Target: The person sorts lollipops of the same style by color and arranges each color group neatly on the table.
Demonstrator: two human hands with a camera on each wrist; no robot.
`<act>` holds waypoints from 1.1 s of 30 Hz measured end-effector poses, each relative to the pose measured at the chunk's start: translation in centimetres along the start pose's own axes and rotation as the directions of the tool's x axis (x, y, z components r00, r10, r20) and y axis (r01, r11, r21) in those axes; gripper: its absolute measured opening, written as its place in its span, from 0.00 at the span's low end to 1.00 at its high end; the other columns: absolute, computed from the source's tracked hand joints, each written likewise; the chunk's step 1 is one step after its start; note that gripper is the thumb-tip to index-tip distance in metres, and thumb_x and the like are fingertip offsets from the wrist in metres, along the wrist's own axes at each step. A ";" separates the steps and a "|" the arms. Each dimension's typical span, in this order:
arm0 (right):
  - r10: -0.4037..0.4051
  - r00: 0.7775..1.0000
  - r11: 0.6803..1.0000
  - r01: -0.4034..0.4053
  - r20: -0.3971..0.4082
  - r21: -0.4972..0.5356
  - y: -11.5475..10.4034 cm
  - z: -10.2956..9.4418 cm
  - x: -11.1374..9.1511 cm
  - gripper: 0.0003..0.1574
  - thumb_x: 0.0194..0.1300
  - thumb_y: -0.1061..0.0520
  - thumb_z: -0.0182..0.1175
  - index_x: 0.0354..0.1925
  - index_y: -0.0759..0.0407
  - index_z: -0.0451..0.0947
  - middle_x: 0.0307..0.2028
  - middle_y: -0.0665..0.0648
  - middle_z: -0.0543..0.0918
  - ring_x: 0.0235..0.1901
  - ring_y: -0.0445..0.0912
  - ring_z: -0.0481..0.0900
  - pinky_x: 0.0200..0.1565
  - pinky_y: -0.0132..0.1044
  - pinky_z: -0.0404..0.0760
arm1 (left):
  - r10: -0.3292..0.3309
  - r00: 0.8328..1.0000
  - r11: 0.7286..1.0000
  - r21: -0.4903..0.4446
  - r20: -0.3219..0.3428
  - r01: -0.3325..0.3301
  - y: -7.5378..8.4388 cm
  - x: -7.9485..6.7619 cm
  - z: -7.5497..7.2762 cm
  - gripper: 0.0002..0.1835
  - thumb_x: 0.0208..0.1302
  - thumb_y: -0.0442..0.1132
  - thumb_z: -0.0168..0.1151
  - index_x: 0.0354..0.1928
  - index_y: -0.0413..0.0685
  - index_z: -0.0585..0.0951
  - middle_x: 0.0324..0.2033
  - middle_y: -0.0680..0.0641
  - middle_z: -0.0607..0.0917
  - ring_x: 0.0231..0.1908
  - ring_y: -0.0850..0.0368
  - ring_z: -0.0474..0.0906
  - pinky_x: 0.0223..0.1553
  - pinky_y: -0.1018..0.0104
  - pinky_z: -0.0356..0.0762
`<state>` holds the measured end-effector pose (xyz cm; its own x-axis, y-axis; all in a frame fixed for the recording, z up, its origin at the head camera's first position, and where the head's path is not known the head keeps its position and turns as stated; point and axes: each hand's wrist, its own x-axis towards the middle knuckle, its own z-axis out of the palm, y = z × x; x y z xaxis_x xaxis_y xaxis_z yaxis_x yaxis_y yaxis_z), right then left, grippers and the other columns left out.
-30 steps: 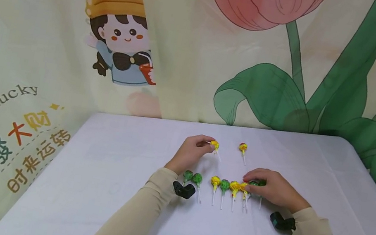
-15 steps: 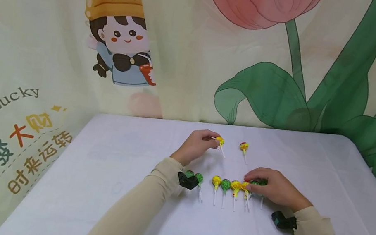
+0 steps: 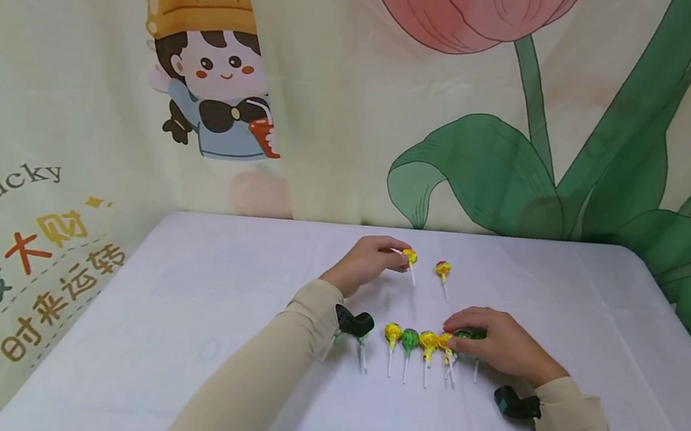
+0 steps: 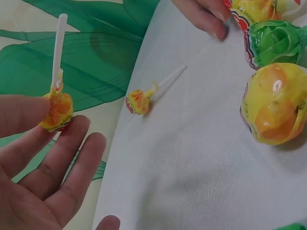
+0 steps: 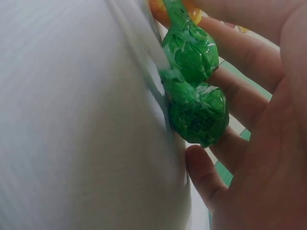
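My left hand (image 3: 365, 264) pinches a yellow lollipop (image 3: 411, 256) above the far part of the table. In the left wrist view that lollipop (image 4: 61, 112) has its white stick pointing up, between thumb and fingers. My right hand (image 3: 503, 342) is low at the right end of a row of lollipops. Its thumb and forefinger appear to pinch a yellow lollipop (image 3: 444, 341), partly hidden. Two green lollipops (image 5: 199, 115) lie beneath its palm, near the other fingers. Leftward in the row are a yellow (image 3: 393, 332), a green (image 3: 410, 339) and another yellow lollipop (image 3: 429, 340).
One red-and-yellow lollipop (image 3: 443, 268) lies alone near the back of the white-covered table (image 3: 152, 366). Left of the row are two more lollipops, their heads hidden behind the black wrist camera (image 3: 354, 322). A printed curtain (image 3: 344, 107) hangs behind the table.
My left hand has moved slightly rightward and away from me with its lollipop, and its wrist camera now covers the two green heads at left. The right hand stays in place.
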<state>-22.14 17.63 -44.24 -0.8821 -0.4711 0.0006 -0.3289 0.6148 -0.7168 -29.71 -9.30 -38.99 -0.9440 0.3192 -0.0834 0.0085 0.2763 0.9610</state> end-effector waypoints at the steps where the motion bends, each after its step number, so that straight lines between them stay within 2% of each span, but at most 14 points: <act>1: 0.006 1.000 1.000 -0.006 0.001 0.001 0.0 0.0 0.0 0.13 0.65 0.48 0.69 0.48 0.45 0.87 0.51 0.48 0.83 0.57 0.53 0.76 0.60 0.57 0.72 | -0.001 1.000 1.000 -0.012 0.001 0.001 0.0 0.0 0.0 0.17 0.72 0.38 0.61 0.60 0.45 0.81 0.49 0.45 0.86 0.54 0.42 0.81 0.67 0.48 0.63; 7: 0.016 1.000 1.000 -0.016 0.001 0.009 -0.2 0.1 0.1 0.13 0.64 0.47 0.69 0.48 0.45 0.87 0.51 0.48 0.83 0.57 0.52 0.76 0.60 0.57 0.72 | -0.006 1.000 0.997 -0.071 -0.024 0.005 0.1 0.4 0.0 0.18 0.72 0.40 0.61 0.61 0.47 0.81 0.47 0.47 0.86 0.54 0.45 0.82 0.67 0.45 0.62; 14: 0.011 1.000 1.000 -0.011 0.001 0.007 -0.3 0.4 0.4 0.14 0.64 0.46 0.69 0.48 0.45 0.87 0.52 0.48 0.83 0.57 0.52 0.76 0.60 0.57 0.72 | -0.036 0.995 0.997 -0.078 -0.092 0.029 -0.2 0.9 0.1 0.16 0.70 0.39 0.64 0.58 0.47 0.83 0.45 0.48 0.87 0.55 0.43 0.81 0.65 0.48 0.66; 24: 0.026 1.000 1.000 -0.026 0.007 -0.008 0.1 0.1 0.1 0.13 0.64 0.46 0.69 0.48 0.43 0.87 0.51 0.47 0.83 0.58 0.52 0.76 0.60 0.57 0.72 | -0.071 0.995 0.995 -0.071 -0.063 0.067 -0.5 2.1 1.2 0.15 0.69 0.37 0.64 0.57 0.48 0.83 0.44 0.49 0.87 0.51 0.45 0.83 0.64 0.48 0.67; 33: 0.016 1.000 1.000 -0.016 0.006 -0.001 0.2 -0.1 0.1 0.14 0.64 0.46 0.69 0.48 0.44 0.87 0.52 0.48 0.83 0.58 0.54 0.75 0.60 0.58 0.71 | -0.083 0.993 0.995 -0.053 -0.084 0.079 -0.8 2.5 1.7 0.15 0.68 0.36 0.65 0.55 0.48 0.85 0.45 0.50 0.87 0.47 0.53 0.84 0.64 0.52 0.68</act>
<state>-22.29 17.77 -44.28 -0.8854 -0.4646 -0.0149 -0.3150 0.6233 -0.7157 -31.55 -7.20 -40.37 -0.9657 0.2182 -0.1410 -0.0838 0.2520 0.9641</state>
